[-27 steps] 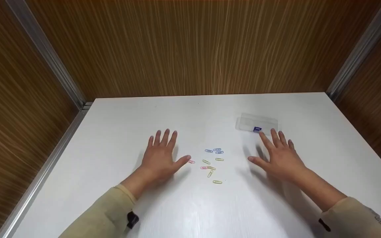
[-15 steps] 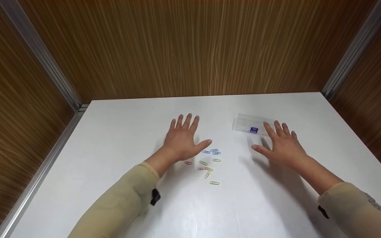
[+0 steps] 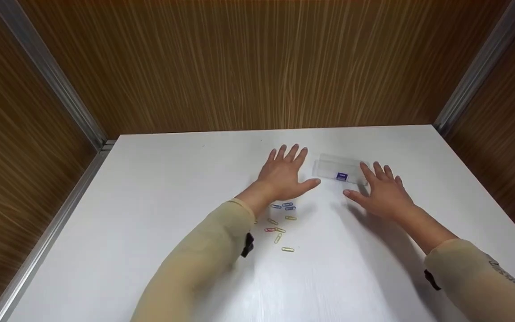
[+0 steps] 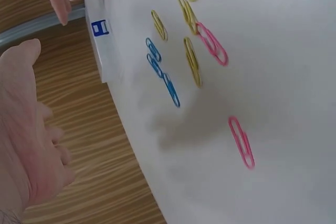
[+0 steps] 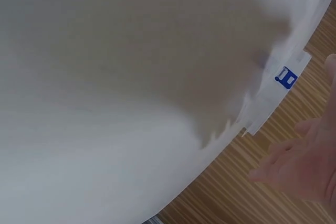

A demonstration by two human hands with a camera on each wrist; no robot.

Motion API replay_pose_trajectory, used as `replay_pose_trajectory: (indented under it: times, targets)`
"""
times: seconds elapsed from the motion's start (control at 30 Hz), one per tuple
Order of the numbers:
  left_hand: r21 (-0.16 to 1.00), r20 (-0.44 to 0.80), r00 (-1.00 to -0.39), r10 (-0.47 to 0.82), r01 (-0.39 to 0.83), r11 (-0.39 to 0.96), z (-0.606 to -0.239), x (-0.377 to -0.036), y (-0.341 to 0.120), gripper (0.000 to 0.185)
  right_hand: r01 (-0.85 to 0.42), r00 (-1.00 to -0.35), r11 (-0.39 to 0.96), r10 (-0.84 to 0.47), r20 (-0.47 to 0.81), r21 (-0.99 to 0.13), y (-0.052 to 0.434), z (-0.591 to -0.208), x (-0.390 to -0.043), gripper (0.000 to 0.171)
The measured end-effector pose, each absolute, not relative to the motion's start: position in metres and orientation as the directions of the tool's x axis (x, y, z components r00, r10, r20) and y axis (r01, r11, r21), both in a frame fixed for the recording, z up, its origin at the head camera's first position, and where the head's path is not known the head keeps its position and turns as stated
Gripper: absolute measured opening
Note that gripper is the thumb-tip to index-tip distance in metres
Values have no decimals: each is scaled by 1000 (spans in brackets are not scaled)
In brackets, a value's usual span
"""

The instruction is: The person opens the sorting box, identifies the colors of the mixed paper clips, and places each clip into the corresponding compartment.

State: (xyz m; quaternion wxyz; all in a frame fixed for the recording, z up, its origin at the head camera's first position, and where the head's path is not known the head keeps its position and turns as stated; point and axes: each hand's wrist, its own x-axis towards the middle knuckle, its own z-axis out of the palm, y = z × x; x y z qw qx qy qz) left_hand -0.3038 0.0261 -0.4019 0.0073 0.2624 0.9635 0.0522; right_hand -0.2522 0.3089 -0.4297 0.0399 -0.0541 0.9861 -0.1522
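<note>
A small clear plastic box (image 3: 339, 170) with a blue label (image 4: 99, 28) lies on the white table (image 3: 159, 197), towards the back. My left hand (image 3: 285, 175) is spread flat just left of the box, thumb pointing at it. My right hand (image 3: 382, 191) is spread open at the box's right end, fingertips at its edge. Neither hand holds anything. Several coloured paper clips (image 3: 282, 223) lie scattered on the table under my left forearm; the left wrist view shows blue (image 4: 161, 72), yellow (image 4: 191, 61) and pink clips (image 4: 241, 141). The right wrist view shows the box label (image 5: 285, 77) and my fingers (image 5: 294, 166).
Wood-grain walls (image 3: 248, 67) with metal corner strips (image 3: 47, 76) close the table in at the back and on both sides. Bare white tabletop stretches to the left and to the front.
My left hand has moved forward and right, past the paper clips, to the left side of the clear box. My right hand has edged slightly towards the box's right end.
</note>
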Motion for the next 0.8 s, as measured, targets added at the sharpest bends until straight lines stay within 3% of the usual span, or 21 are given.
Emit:
replay_pose_trajectory:
  times: [0.37,0.8]
  targets:
    - [151,-81,-823,562,547,823,-422,-315,53,92,-72,-986,953,-113,-122,-294,310,-434,-254,108]
    - [150,-190,-794,578,558,816,-429,-318,70,87,-114,-984,954,-147,-101,-276,312,-444,-254,100]
